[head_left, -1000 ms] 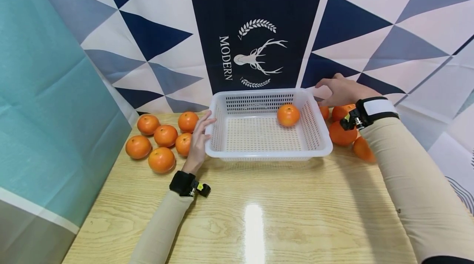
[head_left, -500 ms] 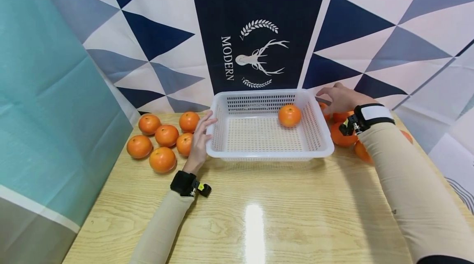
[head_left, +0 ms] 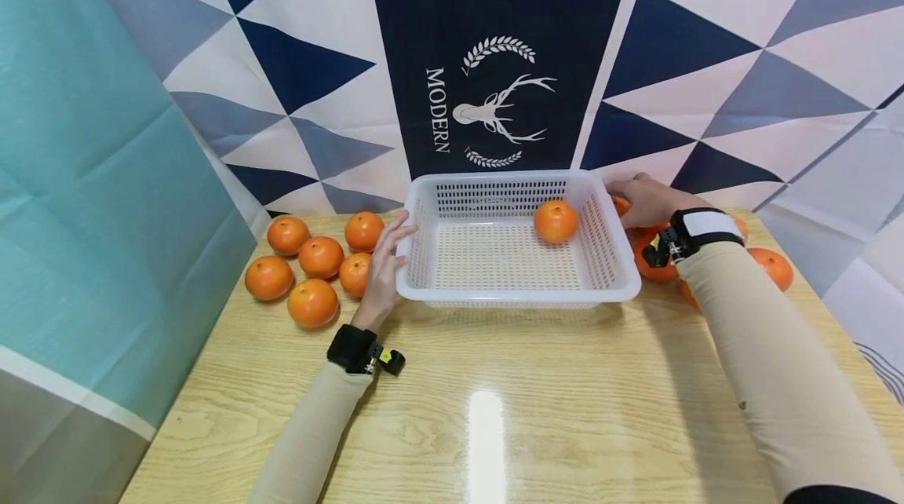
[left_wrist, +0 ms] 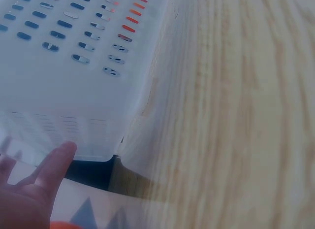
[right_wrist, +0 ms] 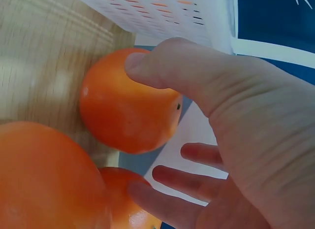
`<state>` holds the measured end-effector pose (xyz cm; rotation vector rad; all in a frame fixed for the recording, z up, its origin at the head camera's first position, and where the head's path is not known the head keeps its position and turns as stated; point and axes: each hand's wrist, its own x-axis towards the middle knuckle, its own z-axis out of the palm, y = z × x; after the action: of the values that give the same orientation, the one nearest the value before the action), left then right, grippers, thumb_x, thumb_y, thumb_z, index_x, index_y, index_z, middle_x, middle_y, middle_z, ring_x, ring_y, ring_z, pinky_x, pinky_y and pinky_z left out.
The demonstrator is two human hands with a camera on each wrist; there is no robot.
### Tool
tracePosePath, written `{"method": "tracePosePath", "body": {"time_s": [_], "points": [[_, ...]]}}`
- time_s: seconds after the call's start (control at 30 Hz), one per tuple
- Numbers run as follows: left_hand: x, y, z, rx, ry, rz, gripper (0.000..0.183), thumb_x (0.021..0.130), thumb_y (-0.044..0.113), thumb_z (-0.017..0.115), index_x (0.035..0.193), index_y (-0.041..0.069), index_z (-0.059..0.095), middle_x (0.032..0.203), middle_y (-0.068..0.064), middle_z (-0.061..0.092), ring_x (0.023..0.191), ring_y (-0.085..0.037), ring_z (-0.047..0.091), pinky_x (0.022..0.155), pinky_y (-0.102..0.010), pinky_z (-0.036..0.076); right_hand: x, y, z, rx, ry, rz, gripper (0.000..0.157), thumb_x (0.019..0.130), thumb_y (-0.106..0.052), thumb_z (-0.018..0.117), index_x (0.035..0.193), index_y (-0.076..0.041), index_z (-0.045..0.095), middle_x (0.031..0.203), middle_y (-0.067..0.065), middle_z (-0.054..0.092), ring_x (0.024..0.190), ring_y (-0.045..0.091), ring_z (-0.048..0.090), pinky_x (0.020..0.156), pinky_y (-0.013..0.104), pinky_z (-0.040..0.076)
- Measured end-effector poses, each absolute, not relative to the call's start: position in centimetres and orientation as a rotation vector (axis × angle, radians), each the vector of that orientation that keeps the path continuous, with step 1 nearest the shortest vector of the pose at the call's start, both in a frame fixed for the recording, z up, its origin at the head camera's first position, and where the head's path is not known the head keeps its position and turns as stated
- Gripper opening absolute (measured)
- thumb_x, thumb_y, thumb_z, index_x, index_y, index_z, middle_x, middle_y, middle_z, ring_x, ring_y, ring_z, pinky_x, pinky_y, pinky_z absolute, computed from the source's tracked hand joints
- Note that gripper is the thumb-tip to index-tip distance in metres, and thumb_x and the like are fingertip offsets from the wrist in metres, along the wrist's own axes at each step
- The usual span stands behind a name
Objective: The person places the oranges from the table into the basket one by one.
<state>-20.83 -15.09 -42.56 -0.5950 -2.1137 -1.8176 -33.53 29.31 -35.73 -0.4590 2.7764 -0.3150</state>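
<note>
A white perforated plastic basket (head_left: pixel 515 295) stands on the wooden table with one orange (head_left: pixel 555 221) inside, toward its right end. At the basket's left end my left hand (head_left: pixel 381 275) rests against the rim with its fingers extended; the left wrist view shows a fingertip of that hand (left_wrist: pixel 37 189) right at the basket wall (left_wrist: pixel 54 86). My right hand (head_left: pixel 648 199) is beyond the right end, low over an orange (right_wrist: pixel 128 108) beside the basket. Its thumb lies across the top of that fruit, while the other fingers spread apart past its far side.
Several oranges (head_left: pixel 313 304) lie in a group left of the basket, close to the left hand. More oranges (head_left: pixel 772 267) sit at the right, partly hidden under the right forearm. A patterned cloth (head_left: pixel 318 88) hangs right behind the basket.
My right hand has lowered toward the oranges right of the basket, and its forearm has shifted left, uncovering an orange at the far right. The left hand stays at the rim.
</note>
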Motion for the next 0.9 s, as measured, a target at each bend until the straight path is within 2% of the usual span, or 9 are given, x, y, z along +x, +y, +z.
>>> {"method": "tracePosePath", "body": {"time_s": [0.17,0.23,0.3,0.4,0.53,0.63,0.83,0.9], "points": [[-20.8,-15.1,-42.5,-0.592,-2.117,-1.820,0.047,0.088,-0.014,0.034,0.132,-0.019,0.049,0.158,-0.035,0.026,0.148,-0.046,0.021,0.119,-0.068,0.021,-33.5,29.2,-36.3,-0.457,2.762,-0.364,0.092,0.074,-0.038,0.084,0.151,-0.006,0.043,0.142,0.032,0.044,0.121,0.047,0.034,0.095,0.064,0.046],[-20.8,-15.1,-42.5,-0.592,-2.118,-1.823,0.047,0.087,-0.015,0.034,0.132,-0.019,0.049,0.158,-0.035,0.026,0.148,-0.046,0.020,0.119,-0.068,0.019,-33.6,29.2,-36.6,-0.475,2.751,-0.386,0.090,0.075,-0.038,0.083,0.150,-0.006,0.044,0.142,0.031,0.045,0.117,0.045,0.040,0.091,0.060,0.051],[-20.8,-15.1,-42.5,-0.594,-2.116,-1.824,0.049,0.086,-0.015,0.033,0.132,-0.020,0.049,0.158,-0.036,0.026,0.148,-0.047,0.020,0.120,-0.068,0.017,-33.7,29.2,-37.0,-0.519,2.759,-0.390,0.087,0.076,-0.040,0.082,0.148,-0.008,0.047,0.141,0.029,0.051,0.114,0.043,0.047,0.092,0.058,0.051],[-20.8,-15.0,-42.5,-0.596,-2.118,-1.822,0.049,0.085,-0.015,0.033,0.132,-0.021,0.049,0.158,-0.037,0.025,0.148,-0.047,0.019,0.121,-0.068,0.014,-33.8,29.3,-37.6,-0.601,2.760,-0.412,0.074,0.076,-0.041,0.082,0.139,-0.010,0.057,0.129,0.021,0.065,0.103,0.035,0.057,0.089,0.052,0.052],[-21.5,-15.2,-43.4,-0.591,-2.114,-1.814,0.049,0.086,-0.012,0.034,0.133,-0.017,0.050,0.160,-0.031,0.027,0.150,-0.041,0.021,0.122,-0.066,0.015,-34.0,29.5,-38.1,-0.663,2.739,-0.453,0.060,0.078,-0.036,0.082,0.130,-0.012,0.063,0.116,0.013,0.073,0.097,0.029,0.064,0.083,0.045,0.056],[-21.5,-15.3,-43.4,-0.596,-2.117,-1.813,0.050,0.087,-0.013,0.034,0.133,-0.016,0.051,0.160,-0.030,0.027,0.150,-0.039,0.021,0.122,-0.065,0.015,-34.1,29.6,-38.3,-0.650,2.731,-0.479,0.060,0.078,-0.035,0.082,0.131,-0.013,0.061,0.116,0.013,0.072,0.097,0.029,0.065,0.081,0.045,0.058],[-20.8,-15.1,-42.4,-0.596,-2.133,-1.811,0.050,0.087,-0.015,0.033,0.133,-0.018,0.050,0.159,-0.033,0.026,0.150,-0.043,0.020,0.122,-0.065,0.016,-33.9,29.2,-38.4,-0.613,2.746,-0.475,0.065,0.080,-0.030,0.082,0.137,-0.013,0.057,0.127,0.018,0.067,0.105,0.034,0.060,0.094,0.057,0.053],[-20.8,-15.1,-42.4,-0.593,-2.139,-1.806,0.049,0.087,-0.015,0.033,0.133,-0.017,0.050,0.159,-0.033,0.026,0.150,-0.042,0.020,0.122,-0.065,0.016,-33.8,29.1,-38.4,-0.603,2.740,-0.477,0.064,0.080,-0.029,0.081,0.137,-0.013,0.056,0.127,0.018,0.066,0.106,0.035,0.060,0.095,0.058,0.052]]}}
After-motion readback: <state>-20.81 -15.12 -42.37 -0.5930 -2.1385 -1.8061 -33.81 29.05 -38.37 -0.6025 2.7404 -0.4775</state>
